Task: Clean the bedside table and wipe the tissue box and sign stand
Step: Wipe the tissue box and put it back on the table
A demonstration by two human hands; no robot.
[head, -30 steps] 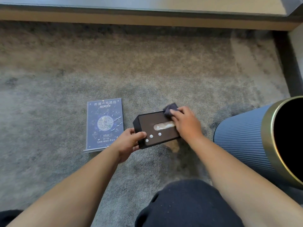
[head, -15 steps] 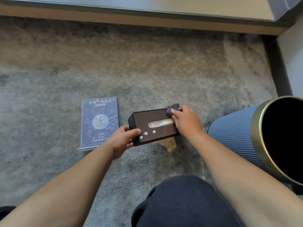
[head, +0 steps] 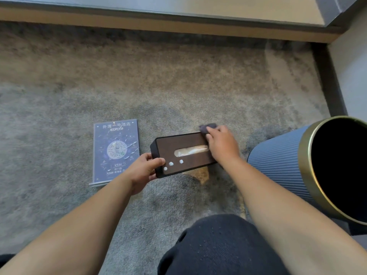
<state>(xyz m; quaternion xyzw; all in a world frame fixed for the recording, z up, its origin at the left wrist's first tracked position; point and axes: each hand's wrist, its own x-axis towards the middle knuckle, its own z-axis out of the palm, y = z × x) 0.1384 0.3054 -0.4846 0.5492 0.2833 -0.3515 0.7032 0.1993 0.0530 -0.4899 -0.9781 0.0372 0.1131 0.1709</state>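
Nearest the camera, one knee in dark blue-black trousers [head: 220, 247] rose above the grey mottled carpet [head: 59, 205], with both bare forearms reaching forward past it. Beyond the knee the single dark brown rectangular tissue box [head: 182, 153] was held just over the carpet, its long axis running left to right and rising slightly toward the right, its slotted top tilted toward the camera (three small white dots sat near its lower left corner, and pale tissue showed in the slot). The left hand [head: 142, 171] gripped the box's left end, thumb on the top face and fingers wrapped beneath. The right hand [head: 222, 145] lay over the box's right end, pressing one small dark grey-purple cloth [head: 207, 128] against the far right corner; the hands were apart, one at each end. Just left of the box, one blue printed sign stand in clear acrylic [head: 116, 150] lay flat on the carpet, long axis pointing away from the person. At the carpet's right edge stood one ribbed blue waste bin with a gold rim [head: 278, 165]. Farthest off, a pale wooden ledge [head: 158, 24] ran along the carpet's far edge.
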